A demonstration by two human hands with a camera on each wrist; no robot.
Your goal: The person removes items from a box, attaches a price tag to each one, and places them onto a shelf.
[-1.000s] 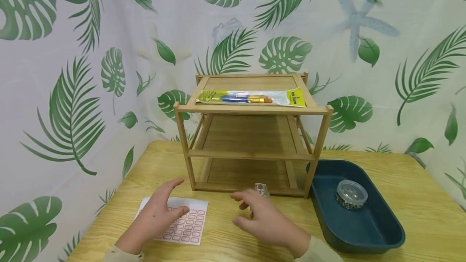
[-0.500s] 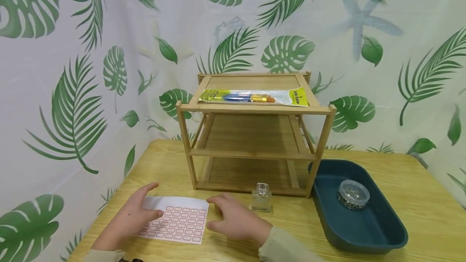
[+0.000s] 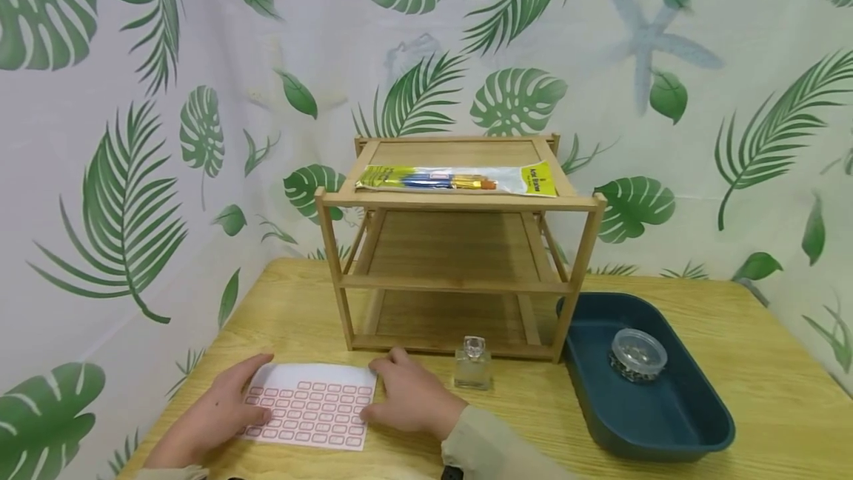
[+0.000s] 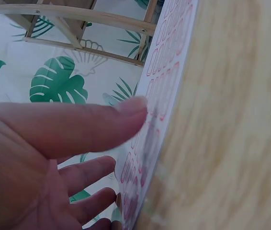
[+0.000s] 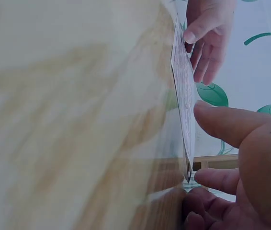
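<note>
A white sheet of red-bordered labels (image 3: 309,410) lies on the table in front of me. At its left edge is my left hand (image 3: 216,413), thumb straight and touching the printed side, as the left wrist view shows. The other fingers of that hand reach the sheet's far edge (image 4: 126,167). My right hand (image 3: 413,398) is at the right edge, its thumb and index finger spread along the side of the sheet (image 5: 186,96). Neither hand has lifted the sheet, and a small part of its left side is hidden under the left hand.
A small glass bottle with a clear stopper (image 3: 473,369) stands right of my right hand. Behind is a wooden three-tier shelf (image 3: 460,284) bearing a pack of paintbrushes (image 3: 460,180). A dark blue tray (image 3: 700,421) at right contains a round clear-lidded tub (image 3: 637,355).
My right hand has moved left from in front of the bottle to the sheet's right edge. The left hand has moved left and down to its left edge, uncovering more labels.
</note>
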